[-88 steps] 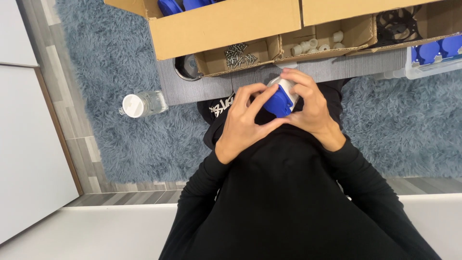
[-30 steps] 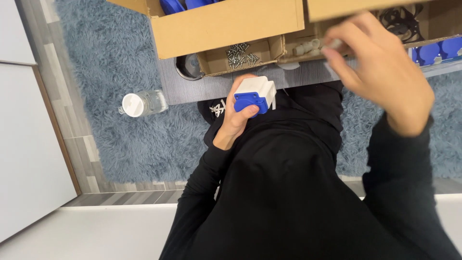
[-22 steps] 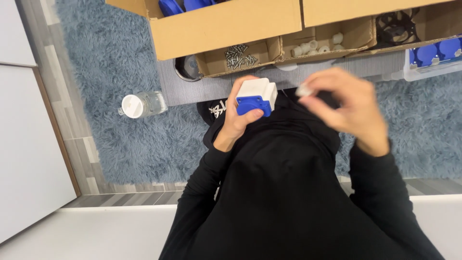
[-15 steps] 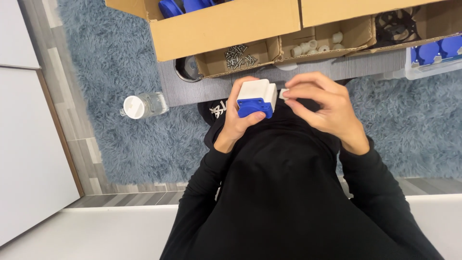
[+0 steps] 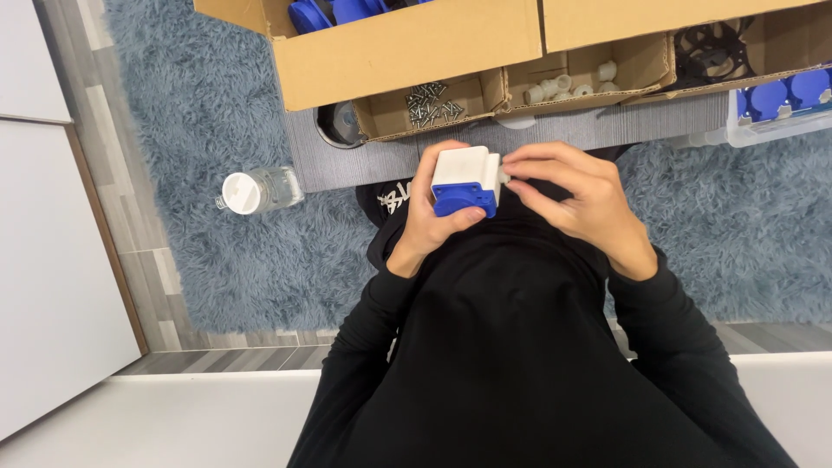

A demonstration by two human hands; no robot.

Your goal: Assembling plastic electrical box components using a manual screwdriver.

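Housing [image 5: 465, 178], white with a blue front, sits centre frame, gripped in the left hand [image 5: 438, 217]. Right hand [image 5: 572, 195] pinches a small white plug [image 5: 503, 176] against its right side, seemingly partly seated. Screws [image 5: 429, 100] remain in the cardboard tray, upper centre, so fastening looks undone.

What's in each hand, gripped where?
Left hand grips the white-and-blue socket by its sides. Right hand pinches a small white part at the socket's right side.
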